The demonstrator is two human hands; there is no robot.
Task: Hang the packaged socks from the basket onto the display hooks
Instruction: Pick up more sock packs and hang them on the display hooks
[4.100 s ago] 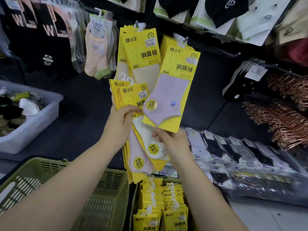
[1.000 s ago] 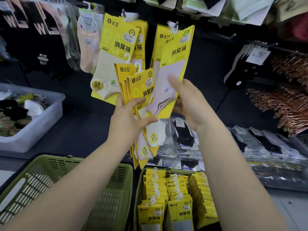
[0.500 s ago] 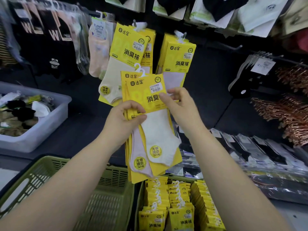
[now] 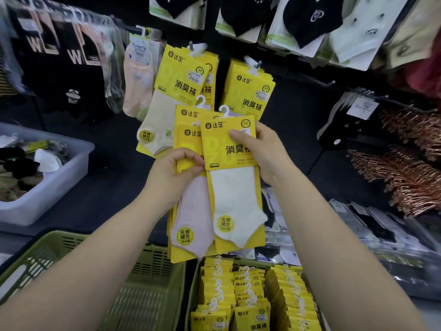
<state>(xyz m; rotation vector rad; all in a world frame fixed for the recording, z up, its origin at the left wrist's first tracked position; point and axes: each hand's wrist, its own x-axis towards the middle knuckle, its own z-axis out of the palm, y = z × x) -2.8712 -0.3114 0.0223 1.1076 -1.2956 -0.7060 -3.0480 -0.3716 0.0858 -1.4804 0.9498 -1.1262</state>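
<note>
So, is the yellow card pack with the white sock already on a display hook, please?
Not hung: the right hand pinches that yellow pack, its white hanger loop free.

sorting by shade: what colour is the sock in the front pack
Cream-white sock on yellow card, clearest in head view.

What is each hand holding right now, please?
Left hand: grips the stack of yellow cardboard sock packs.
Right hand: pinches the front yellow pack with the white sock, thumb on its card.
</note>
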